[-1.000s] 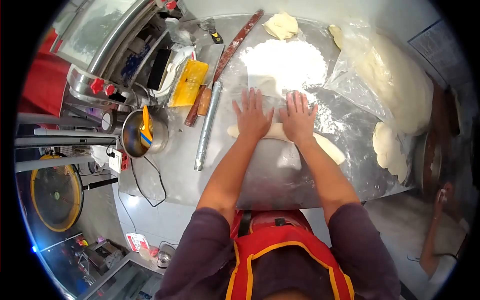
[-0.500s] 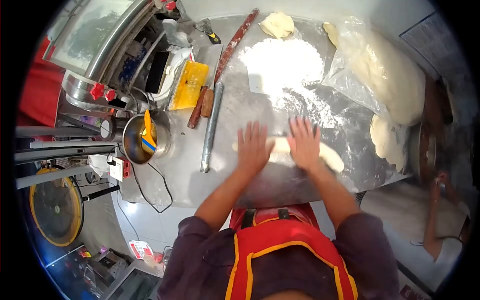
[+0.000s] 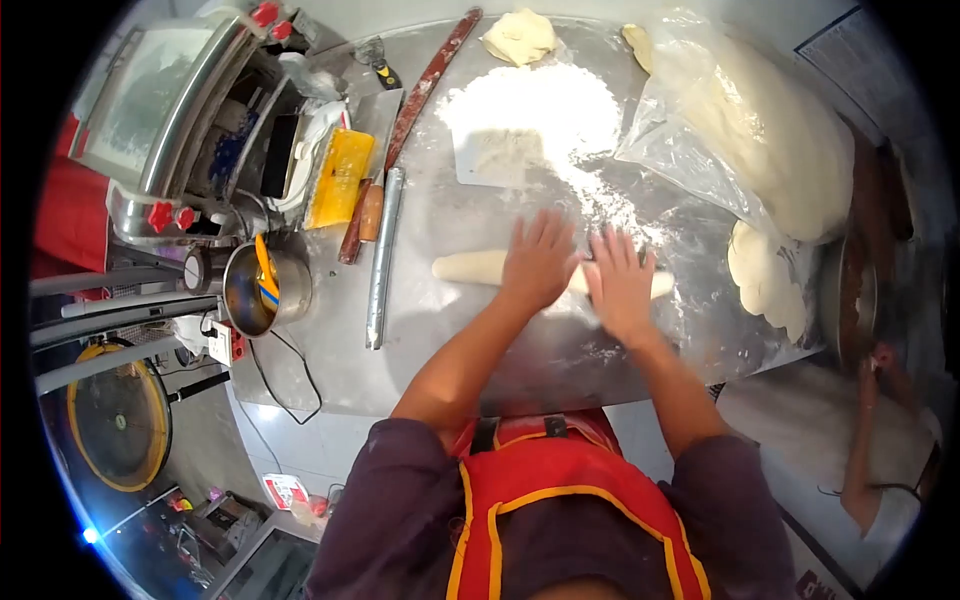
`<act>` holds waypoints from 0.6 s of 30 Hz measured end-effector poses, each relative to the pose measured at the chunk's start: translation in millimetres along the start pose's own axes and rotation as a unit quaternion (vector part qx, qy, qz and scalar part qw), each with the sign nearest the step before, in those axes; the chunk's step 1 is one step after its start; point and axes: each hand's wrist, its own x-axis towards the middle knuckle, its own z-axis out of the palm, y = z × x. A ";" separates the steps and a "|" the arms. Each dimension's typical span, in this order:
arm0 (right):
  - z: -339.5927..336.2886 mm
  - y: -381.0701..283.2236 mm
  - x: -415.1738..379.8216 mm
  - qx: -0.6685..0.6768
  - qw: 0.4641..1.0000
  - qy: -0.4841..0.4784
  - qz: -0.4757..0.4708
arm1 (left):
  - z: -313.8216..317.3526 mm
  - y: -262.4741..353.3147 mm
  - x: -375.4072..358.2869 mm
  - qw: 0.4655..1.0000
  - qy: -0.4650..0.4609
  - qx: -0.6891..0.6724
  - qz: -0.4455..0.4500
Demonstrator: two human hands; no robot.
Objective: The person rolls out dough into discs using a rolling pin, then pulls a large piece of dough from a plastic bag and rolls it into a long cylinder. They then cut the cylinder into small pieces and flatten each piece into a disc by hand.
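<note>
Left hand (image 3: 540,262) and right hand (image 3: 620,283) flat on dough roll (image 3: 468,267) — fingers extended, neither grip closed.

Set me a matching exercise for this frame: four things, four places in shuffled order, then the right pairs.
Things
1. Long dough roll
2. Orange-handled tool
3. Large dough mass
4. Small dough lump

Places
A. Standing in the metal pot
B. Beyond the white flour, near the table's far edge
C. Under the left hand and right hand
D. Under clear plastic

Pairs: 1-C, 2-A, 3-D, 4-B
</note>
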 end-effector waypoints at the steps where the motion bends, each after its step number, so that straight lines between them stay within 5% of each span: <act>1: -2.9 -4.6 -27.7 0.021 1.000 -0.024 0.004 | -9.1 4.0 -21.6 0.999 -0.051 0.008 0.006; 5: -1.5 3.2 -133.7 0.043 0.993 -0.083 -0.068 | -3.7 16.4 -128.2 0.997 -0.018 0.012 0.069; 9: -5.4 7.5 -71.3 0.059 0.998 -0.025 -0.017 | 5.0 4.8 -89.9 0.998 -0.030 0.054 0.022; 14: 19.0 50.5 56.0 -0.003 0.990 0.105 0.090 | -4.3 -26.3 35.9 0.989 0.099 0.078 -0.076; 16: 20.7 59.7 75.6 -0.027 0.984 0.120 0.128 | -2.9 -37.3 49.8 0.981 0.126 0.092 -0.119; 18: 14.3 51.5 41.9 0.027 0.994 0.084 0.072 | -5.9 -31.7 17.7 0.990 0.088 0.081 -0.080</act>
